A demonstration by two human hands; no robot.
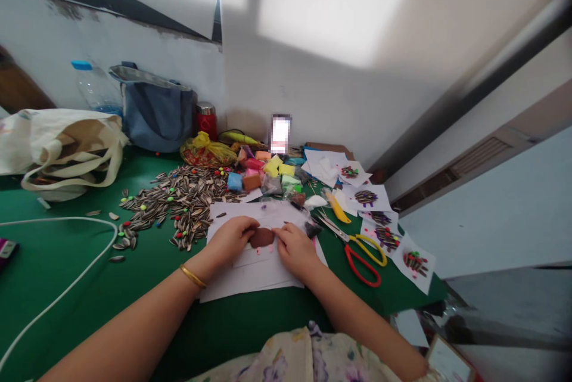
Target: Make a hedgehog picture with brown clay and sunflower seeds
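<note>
A flat brown lump of clay (261, 237) lies on a white sheet of paper (250, 275) spread on the green table (80, 263). My left hand (232, 239) presses on the lump's left edge with bent fingers. My right hand (295, 249) presses its right edge the same way. A gold bangle (192, 276) circles my left wrist. A pile of striped sunflower seeds (179, 200) with small coloured beads lies just left of the paper.
Coloured clay blocks (263, 174) sit behind the paper. Red and yellow scissors (360, 251) and several finished seed pictures (379, 221) lie to the right. A cream tote bag (62, 149), a blue bag (156, 111), a bottle (93, 87) and a white cable (67, 286) are on the left.
</note>
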